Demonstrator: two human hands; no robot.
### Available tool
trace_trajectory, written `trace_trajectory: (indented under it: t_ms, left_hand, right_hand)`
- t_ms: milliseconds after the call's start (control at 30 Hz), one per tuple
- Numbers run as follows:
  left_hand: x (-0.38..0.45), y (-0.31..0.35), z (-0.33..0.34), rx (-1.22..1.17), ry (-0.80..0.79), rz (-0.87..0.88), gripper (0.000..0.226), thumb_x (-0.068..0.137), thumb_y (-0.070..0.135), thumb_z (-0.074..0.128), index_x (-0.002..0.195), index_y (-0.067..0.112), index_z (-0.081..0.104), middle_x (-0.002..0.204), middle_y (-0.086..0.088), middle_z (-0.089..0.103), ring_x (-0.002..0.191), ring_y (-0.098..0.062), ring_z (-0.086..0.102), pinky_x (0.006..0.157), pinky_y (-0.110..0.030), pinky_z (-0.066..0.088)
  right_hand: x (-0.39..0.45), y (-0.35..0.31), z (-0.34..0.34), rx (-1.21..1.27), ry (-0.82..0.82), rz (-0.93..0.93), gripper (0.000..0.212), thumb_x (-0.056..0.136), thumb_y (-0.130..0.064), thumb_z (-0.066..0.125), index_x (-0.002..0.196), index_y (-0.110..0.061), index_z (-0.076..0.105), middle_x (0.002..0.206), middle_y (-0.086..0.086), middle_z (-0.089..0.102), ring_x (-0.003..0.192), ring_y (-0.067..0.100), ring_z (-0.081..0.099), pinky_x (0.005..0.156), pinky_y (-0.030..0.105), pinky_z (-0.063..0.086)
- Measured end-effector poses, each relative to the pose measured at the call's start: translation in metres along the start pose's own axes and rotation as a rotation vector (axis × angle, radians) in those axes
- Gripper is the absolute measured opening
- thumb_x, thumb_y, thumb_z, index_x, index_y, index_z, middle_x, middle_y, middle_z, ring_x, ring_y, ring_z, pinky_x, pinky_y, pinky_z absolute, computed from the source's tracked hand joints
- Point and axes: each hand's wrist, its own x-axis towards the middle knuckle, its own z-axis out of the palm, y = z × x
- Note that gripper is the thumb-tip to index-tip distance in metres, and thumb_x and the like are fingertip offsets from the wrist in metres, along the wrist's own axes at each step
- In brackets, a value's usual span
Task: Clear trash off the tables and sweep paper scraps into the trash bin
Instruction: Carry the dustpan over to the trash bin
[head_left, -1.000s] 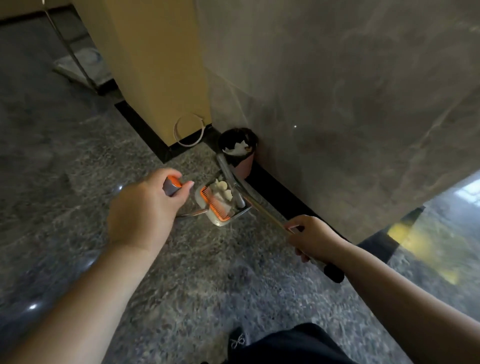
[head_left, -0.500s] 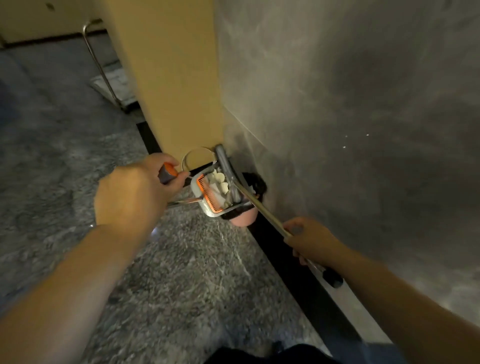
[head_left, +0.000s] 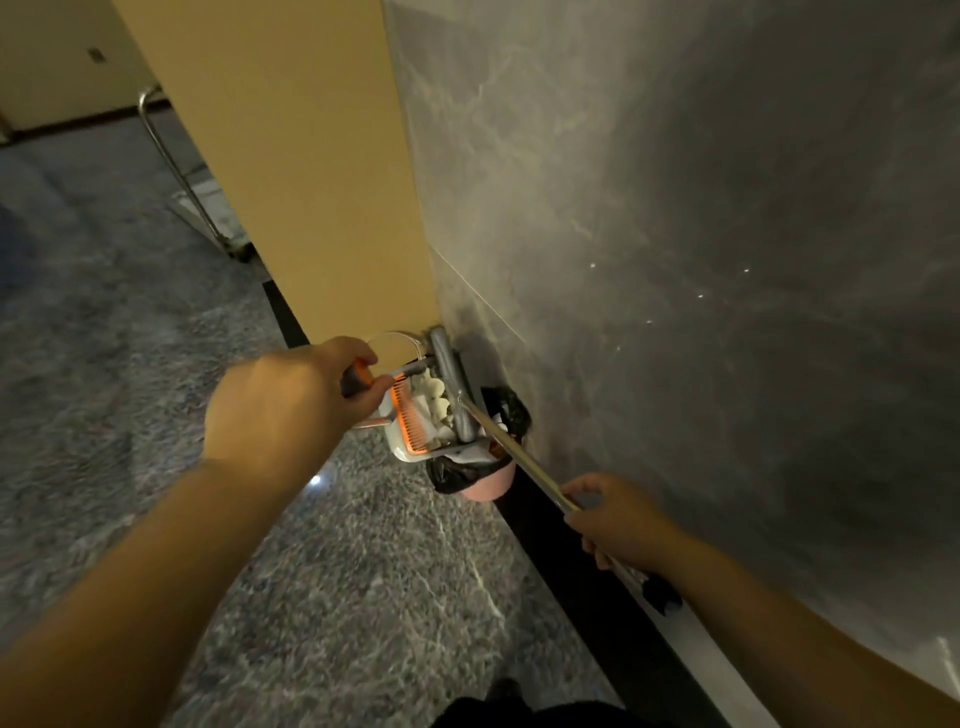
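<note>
My left hand grips the orange-and-grey handle of a white dustpan with an orange comb edge. The pan is held over a small pink trash bin lined with a black bag, which stands on the floor against the grey wall. White paper scraps lie in the pan. My right hand grips the metal broom handle, and the grey broom head rests in the pan beside the scraps.
A yellow-tan pillar rises behind the bin, with a white cable loop at its base. A grey marble wall fills the right side, with a black baseboard below. A metal cart frame stands at the far left on the speckled floor.
The dustpan and broom have moved from in front of the bin to directly over it, covering most of its opening. The view has come closer to the wall.
</note>
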Motion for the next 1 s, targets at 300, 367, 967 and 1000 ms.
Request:
trace_trajectory:
  t_ms: [300, 367, 967, 1000]
  left_hand:
    - [0.028, 0.045, 0.017, -0.014, -0.048, 0.008, 0.02, 0.076, 0.041, 0.079, 0.079, 0.022, 0.074, 0.056, 0.0, 0.063, 0.047, -0.023, 0.057, 0.043, -0.026, 0.045]
    - [0.027, 0.061, 0.019, -0.007, -0.071, -0.003, 0.016, 0.075, 0.04, 0.08, 0.074, 0.026, 0.072, 0.052, 0.005, 0.058, 0.043, -0.018, 0.049, 0.043, -0.019, 0.035]
    - [0.02, 0.228, 0.039, 0.198, -0.573, -0.196, 0.025, 0.091, 0.055, 0.055, 0.086, 0.031, 0.054, 0.076, 0.01, 0.05, 0.07, -0.013, 0.055, 0.064, -0.028, 0.051]
    - [0.021, 0.231, 0.04, 0.204, -0.577, -0.184, 0.025, 0.091, 0.055, 0.054, 0.085, 0.031, 0.052, 0.076, 0.01, 0.048, 0.069, -0.012, 0.053, 0.063, -0.026, 0.049]
  right_hand:
    - [0.006, 0.017, -0.054, -0.018, -0.03, -0.014, 0.039, 0.093, -0.005, 0.054, 0.132, -0.01, 0.05, 0.08, 0.008, 0.058, 0.05, 0.012, 0.053, 0.041, 0.022, 0.045]
    - [0.004, 0.027, -0.069, -0.022, -0.037, -0.027, 0.04, 0.093, -0.003, 0.052, 0.133, -0.008, 0.049, 0.079, 0.008, 0.057, 0.051, 0.013, 0.052, 0.039, 0.02, 0.045]
    - [0.025, 0.106, -0.147, -0.04, -0.124, -0.028, 0.029, 0.092, -0.005, 0.05, 0.121, -0.006, 0.053, 0.08, 0.014, 0.058, 0.048, 0.014, 0.054, 0.038, 0.018, 0.041]
    - [0.025, 0.107, -0.145, -0.032, -0.124, -0.025, 0.028, 0.092, -0.005, 0.05, 0.12, -0.007, 0.052, 0.083, 0.015, 0.059, 0.051, 0.016, 0.054, 0.039, 0.019, 0.042]
